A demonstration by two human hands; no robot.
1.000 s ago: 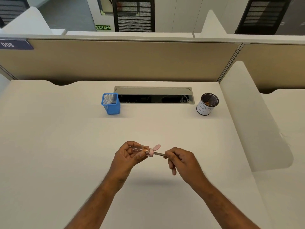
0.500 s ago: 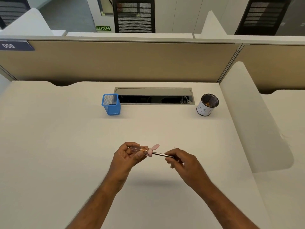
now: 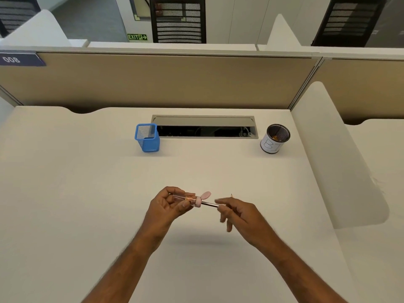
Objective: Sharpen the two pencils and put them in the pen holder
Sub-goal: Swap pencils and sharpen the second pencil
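Observation:
My left hand (image 3: pixel 167 206) holds a pink, see-through pencil sharpener (image 3: pixel 189 199) above the middle of the white desk (image 3: pixel 87 193). A dark pencil (image 3: pixel 209 204) sticks out of the sharpener's right end, and my right hand (image 3: pixel 239 215) pinches it with thumb and forefinger, the other fingers spread. A second pencil's tip (image 3: pixel 231 195) shows just behind my right hand; the rest of it is hidden. A blue mesh pen holder (image 3: pixel 147 137) stands far back, left of centre, with nothing visible inside.
A round black mesh cup (image 3: pixel 275 138) with a white label stands at the back right, something orange inside. An open cable tray (image 3: pixel 204 127) lies between the two holders. A beige partition (image 3: pixel 153 79) closes the back, a white divider (image 3: pixel 341 160) the right side.
My right hand has turned on the pencil, and its lower fingers have spread out. The left hand and the sharpener have barely shifted.

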